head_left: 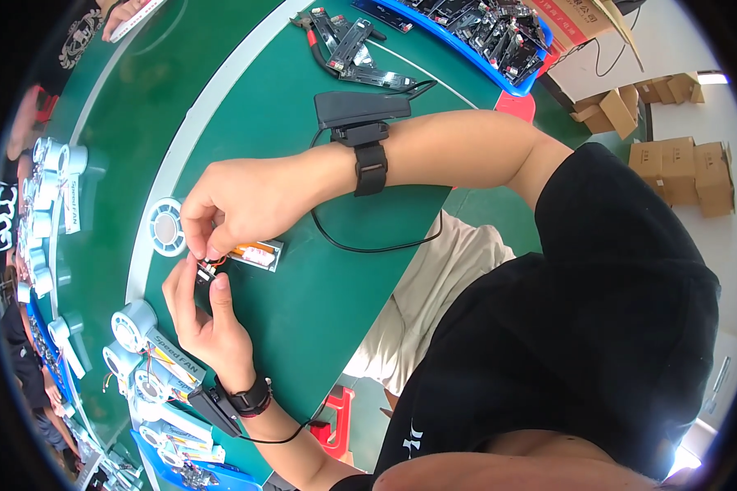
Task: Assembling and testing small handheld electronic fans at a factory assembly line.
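In front of me on the table lies a white hand-fan casing, its round grille (168,227) beyond my fingers. Its opened handle (262,256), on my side, shows orange and white parts inside. My left hand (209,323), lower in the picture, pinches a small black circuit board (206,274) between thumb and fingers. From above, my right hand (241,200) closes its fingertips on thin red wires (216,262) at that board. The fingers partly hide the wire ends and the casing's middle. Both wrists carry a strapped black device with a cable.
Several white fans (151,348) crowd the lower left beside a blue tray (213,479). Up top are cutting pliers (311,37), loose black parts (356,49) and a blue bin (540,74) full of similar parts. A black cable (368,249) loops over the table near its edge.
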`<act>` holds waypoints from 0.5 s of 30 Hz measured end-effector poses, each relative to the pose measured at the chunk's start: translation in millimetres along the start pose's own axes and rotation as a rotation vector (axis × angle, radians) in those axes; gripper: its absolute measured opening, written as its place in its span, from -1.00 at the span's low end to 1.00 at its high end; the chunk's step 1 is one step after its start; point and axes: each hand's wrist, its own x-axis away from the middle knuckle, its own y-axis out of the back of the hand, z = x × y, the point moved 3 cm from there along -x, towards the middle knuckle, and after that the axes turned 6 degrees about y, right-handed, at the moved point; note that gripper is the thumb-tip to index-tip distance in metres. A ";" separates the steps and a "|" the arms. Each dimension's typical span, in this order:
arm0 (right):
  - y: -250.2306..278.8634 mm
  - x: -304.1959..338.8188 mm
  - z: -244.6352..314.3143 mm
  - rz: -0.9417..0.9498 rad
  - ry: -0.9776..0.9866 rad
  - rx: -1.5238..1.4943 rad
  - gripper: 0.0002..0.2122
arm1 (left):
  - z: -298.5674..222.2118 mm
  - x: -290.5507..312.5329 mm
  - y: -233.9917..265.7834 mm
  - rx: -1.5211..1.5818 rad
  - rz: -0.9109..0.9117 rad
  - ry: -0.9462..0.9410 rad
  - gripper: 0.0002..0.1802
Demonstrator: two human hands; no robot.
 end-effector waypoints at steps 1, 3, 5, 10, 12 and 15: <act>0.3 0.5 -0.1 -0.006 0.013 -0.030 -0.86 | -0.2 -0.2 -0.6 -0.020 0.005 -0.022 -0.64; 2.8 1.5 3.9 -0.004 0.001 -0.027 -0.86 | -3.3 -0.4 -1.0 -0.040 0.009 -0.035 -0.64; 4.0 2.0 9.0 0.004 -0.025 -0.029 -0.87 | -6.7 0.1 -0.6 -0.086 0.015 -0.056 -0.64; 3.0 1.5 8.7 -0.003 -0.023 0.044 -0.85 | -10.8 -1.5 2.6 -0.331 -0.023 -0.252 -0.61; 2.1 2.2 9.0 -0.016 -0.007 0.099 -0.84 | -18.3 -0.6 2.0 -0.513 -0.062 -0.340 -0.60; 2.8 4.9 12.8 -0.025 0.001 0.128 -0.81 | -25.8 1.1 -3.0 -0.644 -0.107 -0.387 -0.60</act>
